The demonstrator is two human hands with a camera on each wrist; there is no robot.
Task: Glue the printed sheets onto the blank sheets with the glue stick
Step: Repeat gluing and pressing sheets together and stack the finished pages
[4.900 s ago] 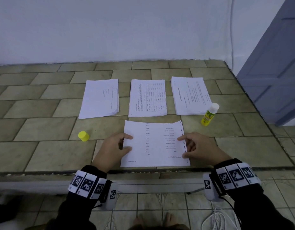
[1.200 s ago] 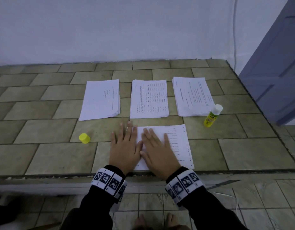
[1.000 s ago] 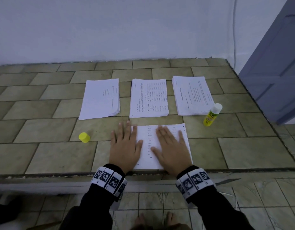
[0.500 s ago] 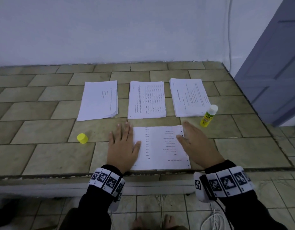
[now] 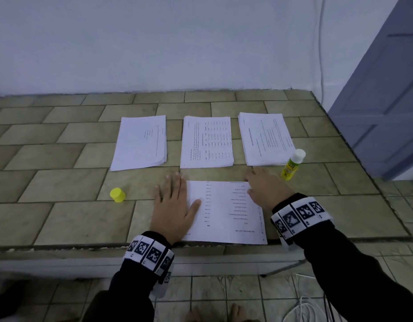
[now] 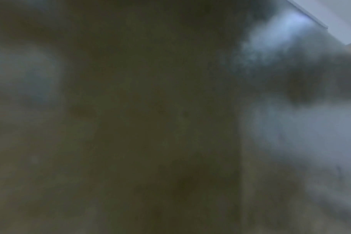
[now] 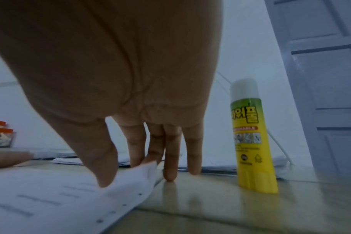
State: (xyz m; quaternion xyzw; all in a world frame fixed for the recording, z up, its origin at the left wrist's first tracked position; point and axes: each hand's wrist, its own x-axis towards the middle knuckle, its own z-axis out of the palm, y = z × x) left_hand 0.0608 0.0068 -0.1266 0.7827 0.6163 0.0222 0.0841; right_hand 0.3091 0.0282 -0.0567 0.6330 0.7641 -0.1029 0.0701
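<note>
Counting from my remote seat: three stacks of sheets along the far side of the tiled table (image 5: 61,187) – left stack (image 5: 140,141), middle stack (image 5: 206,141), right stack (image 5: 265,138). One printed sheet (image 5: 226,212) lies alone at the near edge. My left hand (image 5: 171,209) lies flat, fingers straight, on its left margin; left wrist view too blurred to use. My right hand (image 5: 267,189) sits at the sheet's far right corner, fingers extended, tips at the slightly lifted corner, gripping nothing. One uncapped glue stick (image 7: 250,136) stands upright just right of that hand. One yellow cap (image 5: 117,194) rests well left.
</note>
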